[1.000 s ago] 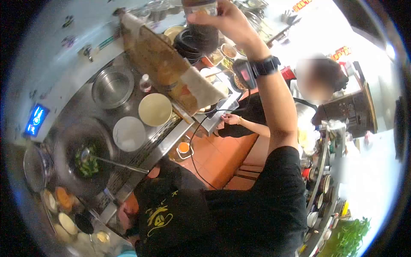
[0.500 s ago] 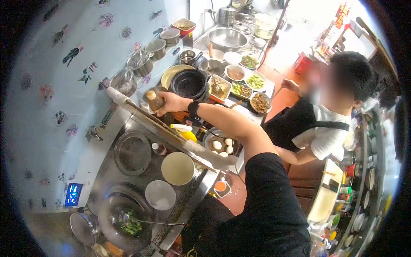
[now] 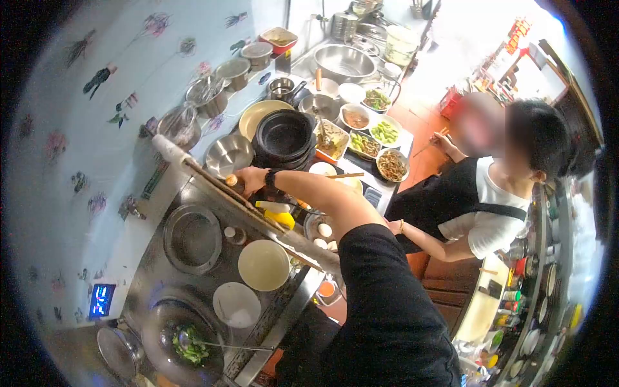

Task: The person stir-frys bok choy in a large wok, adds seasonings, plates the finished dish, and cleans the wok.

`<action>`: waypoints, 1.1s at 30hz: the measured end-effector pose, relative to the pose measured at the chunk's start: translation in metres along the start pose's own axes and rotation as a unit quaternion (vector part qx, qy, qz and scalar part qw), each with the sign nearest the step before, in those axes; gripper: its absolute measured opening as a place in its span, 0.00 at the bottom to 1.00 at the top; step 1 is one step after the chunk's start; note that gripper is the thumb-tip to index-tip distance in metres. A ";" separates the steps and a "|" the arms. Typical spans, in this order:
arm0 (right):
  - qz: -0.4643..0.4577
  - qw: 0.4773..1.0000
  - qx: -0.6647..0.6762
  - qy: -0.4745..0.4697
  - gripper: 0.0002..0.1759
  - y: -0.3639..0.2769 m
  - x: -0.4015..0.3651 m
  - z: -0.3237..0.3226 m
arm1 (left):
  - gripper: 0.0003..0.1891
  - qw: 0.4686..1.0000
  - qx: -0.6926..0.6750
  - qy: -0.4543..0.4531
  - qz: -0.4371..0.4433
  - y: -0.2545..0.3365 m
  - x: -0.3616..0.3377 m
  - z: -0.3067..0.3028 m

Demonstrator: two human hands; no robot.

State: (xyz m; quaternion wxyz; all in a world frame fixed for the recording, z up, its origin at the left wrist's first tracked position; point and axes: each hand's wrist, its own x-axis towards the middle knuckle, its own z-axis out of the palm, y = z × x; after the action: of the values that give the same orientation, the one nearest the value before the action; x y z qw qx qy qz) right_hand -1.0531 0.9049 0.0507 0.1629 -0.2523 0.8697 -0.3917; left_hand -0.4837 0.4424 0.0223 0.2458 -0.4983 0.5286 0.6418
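Head view: right hand, grip clamped on small bottle, centre-left of frame, just above long wooden board, beside steel bowl. Left hand unseen. Best kept upright, clear of board edge.

A wok holds greens, black pots stacked beyond.

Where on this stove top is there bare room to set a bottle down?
Bare steel lies left of the steel well, toward the blue display, and a small patch between the well and the white plate. Beyond the wooden board, where the right hand grips a capped bottle, a steel bowl, black pots and food dishes stand crowded.
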 end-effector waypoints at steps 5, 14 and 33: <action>0.005 0.999 -0.023 0.021 0.41 0.011 0.008 0.008 | 0.12 1.000 -0.024 -0.001 0.003 -0.014 -0.006 -0.013; -0.016 0.996 -0.037 -0.076 0.24 -0.043 -0.037 -0.100 | 0.12 0.994 -0.101 -0.021 0.032 -0.097 -0.017 -0.062; 0.146 0.980 -0.042 -0.126 0.33 -0.291 -0.279 0.473 | 0.07 0.925 -0.212 -0.263 0.173 -0.144 0.046 -0.150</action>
State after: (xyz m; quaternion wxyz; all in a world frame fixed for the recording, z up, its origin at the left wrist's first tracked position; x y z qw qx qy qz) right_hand -0.5068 0.6148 -0.0058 0.3159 -0.1768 0.8853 -0.2918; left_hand -0.3229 0.3399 -0.0727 0.1496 -0.2528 0.3744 0.8795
